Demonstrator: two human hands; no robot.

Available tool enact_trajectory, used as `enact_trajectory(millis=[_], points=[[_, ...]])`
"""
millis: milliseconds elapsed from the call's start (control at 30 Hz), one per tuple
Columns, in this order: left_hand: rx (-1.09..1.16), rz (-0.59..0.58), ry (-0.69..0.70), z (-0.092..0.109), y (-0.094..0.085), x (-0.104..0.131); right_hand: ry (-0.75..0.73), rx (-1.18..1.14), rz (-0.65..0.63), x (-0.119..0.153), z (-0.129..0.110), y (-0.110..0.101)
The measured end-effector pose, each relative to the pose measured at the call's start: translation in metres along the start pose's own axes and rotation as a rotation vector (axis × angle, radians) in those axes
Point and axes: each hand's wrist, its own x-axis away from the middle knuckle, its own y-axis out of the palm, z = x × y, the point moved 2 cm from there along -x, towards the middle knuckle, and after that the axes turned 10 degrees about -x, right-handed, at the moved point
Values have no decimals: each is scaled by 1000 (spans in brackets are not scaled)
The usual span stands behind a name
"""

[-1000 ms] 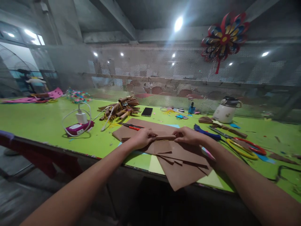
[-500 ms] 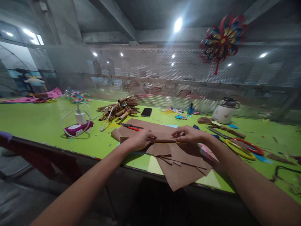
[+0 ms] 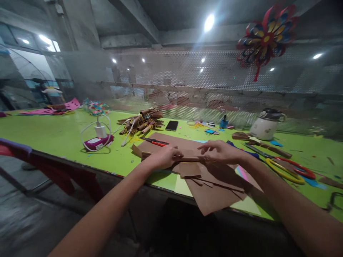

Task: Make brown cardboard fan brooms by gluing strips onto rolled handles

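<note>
A thin brown paper roll lies crosswise over loose brown paper sheets. Its left end, by my left wrist, is cut into a fringe. My left hand is closed on the roll's left part, fingertips pressing from above. At the right end, my right hand is bent over the roll; its lower fingers are closed at that end while the index finger is raised. A thin yellow line, like string, runs along the roll's lower edge. Just behind my left hand lies a red-and-black cutter.
Bundled brown paper rolls lie at the back, near a phone. A purple power strip with white cables stands left. To the right are yellow- and red-handled scissors and a white jug. The table's front edge is close.
The view has swung slightly left, so everything sits farther right. My right index finger has lifted and straightened a little. My left hand still holds the roll.
</note>
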Motion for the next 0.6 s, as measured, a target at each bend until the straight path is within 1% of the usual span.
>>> enact_trajectory(millis=[33, 100, 133, 200, 267, 333, 500, 600], points=[[9, -6, 1, 0, 0, 0, -68, 21, -28, 4, -10, 1], [35, -19, -1, 0, -1, -1, -188, 60, -134, 10, -30, 8], [46, -24, -4, 0, -1, -1, -215, 83, -173, 12, -37, 13], [55, -30, -12, 0, -2, -1, -222, 129, -212, 14, -46, 23], [49, -31, -14, 0, -1, -2, -215, 148, -199, 13, -48, 32], [44, -29, -9, -1, 0, -2, -205, 143, -168, 11, -45, 37], [56, -12, -1, -3, 2, -2, -128, 162, -127, 9, -38, 35], [65, -17, -7, -2, 0, -1, -134, 249, -123, 9, -37, 39]])
